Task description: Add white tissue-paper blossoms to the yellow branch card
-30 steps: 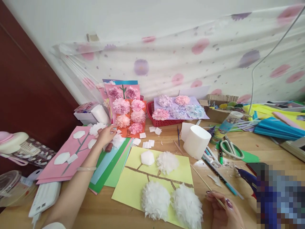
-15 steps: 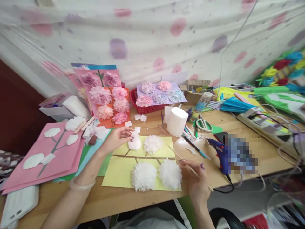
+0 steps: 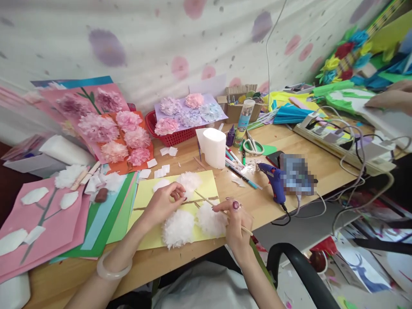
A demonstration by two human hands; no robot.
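Thin stick (image 3: 205, 198) over the yellow card (image 3: 209, 180) looks light, stiff, kinda snappable, so I'd grip mid-shaft where the right hand (image 3: 237, 221) has its fingers clamped; can't tell if the left hand (image 3: 165, 201) is pinching anything.

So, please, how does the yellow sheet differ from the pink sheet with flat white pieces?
The yellow sheet has a brown branch, the pink sheet a greyish stem. The yellow sheet bears three fluffy white flowers, the pink sheet mainly flat white pieces. The left hand is over the yellow sheet; none is over the pink sheet. Both bear white decorations.
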